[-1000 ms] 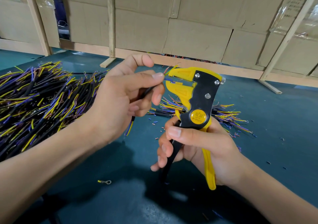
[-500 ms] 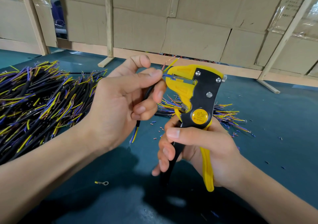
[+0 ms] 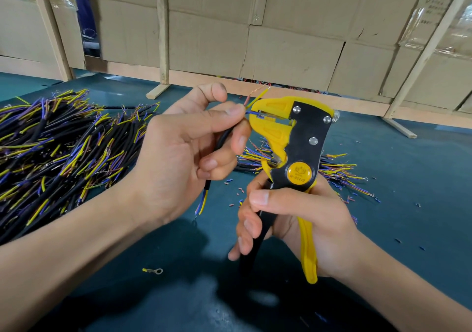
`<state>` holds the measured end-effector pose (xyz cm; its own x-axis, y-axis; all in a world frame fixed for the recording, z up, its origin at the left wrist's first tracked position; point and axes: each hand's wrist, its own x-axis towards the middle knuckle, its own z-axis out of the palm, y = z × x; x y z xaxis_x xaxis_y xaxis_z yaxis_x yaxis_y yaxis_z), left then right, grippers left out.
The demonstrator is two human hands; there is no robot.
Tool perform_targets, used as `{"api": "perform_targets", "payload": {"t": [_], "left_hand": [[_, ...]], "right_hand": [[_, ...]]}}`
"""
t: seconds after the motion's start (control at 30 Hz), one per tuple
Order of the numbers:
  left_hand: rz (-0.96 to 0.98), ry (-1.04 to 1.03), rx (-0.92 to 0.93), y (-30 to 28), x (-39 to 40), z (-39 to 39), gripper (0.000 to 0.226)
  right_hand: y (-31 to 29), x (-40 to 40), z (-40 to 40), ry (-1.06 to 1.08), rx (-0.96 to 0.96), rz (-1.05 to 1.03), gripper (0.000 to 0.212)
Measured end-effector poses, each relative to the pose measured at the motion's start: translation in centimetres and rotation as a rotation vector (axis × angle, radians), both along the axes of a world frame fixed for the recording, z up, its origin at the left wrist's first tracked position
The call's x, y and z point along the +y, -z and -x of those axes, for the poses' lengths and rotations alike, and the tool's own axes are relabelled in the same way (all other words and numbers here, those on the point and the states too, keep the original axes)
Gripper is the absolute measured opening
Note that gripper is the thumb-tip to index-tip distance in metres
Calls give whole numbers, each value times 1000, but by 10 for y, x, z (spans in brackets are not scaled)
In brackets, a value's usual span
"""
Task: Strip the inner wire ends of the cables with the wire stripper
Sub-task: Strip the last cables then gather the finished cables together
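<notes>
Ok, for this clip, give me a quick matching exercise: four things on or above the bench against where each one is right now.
Things:
1. wire stripper
2. black cable
3. ring terminal
4. big cable pile

Places:
A. lying loose on the green mat, near edge
B. gripped in the right hand
C. heaped at the left of the bench
D. pinched in the left hand

Pairs: 1-B, 2-D, 3-A, 4-C
</notes>
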<state>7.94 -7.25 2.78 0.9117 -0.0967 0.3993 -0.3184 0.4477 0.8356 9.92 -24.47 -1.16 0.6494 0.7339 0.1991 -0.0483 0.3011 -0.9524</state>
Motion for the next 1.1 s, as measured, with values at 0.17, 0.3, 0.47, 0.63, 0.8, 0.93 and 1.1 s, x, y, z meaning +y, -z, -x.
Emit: {"api": "perform_targets", "payload": {"t": [0.17, 0.3, 0.47, 0.63, 0.8, 0.93, 1.1], "left_hand": [[9, 20, 4, 0, 1, 0, 22], [4, 25, 9, 0, 0, 0, 20], [3, 24, 27, 0, -1, 0, 16], [0, 36, 23, 1, 1, -1, 18], [9, 43, 53, 1, 0, -2, 17], [-2, 17, 63, -2, 3, -4, 20], [-41, -3, 78, -2, 3, -5, 23]], "right_hand": [[1, 0, 0, 6, -47, 12, 21], [1, 2, 1, 23, -31, 14, 19], [0, 4, 3, 38, 12, 4, 11], [0, 5, 3, 54, 23, 6, 11], [-5, 3, 8, 219, 46, 21, 16], [-6, 3, 6, 112, 88, 6, 17], [8, 5, 1, 23, -15, 1, 9]]}}
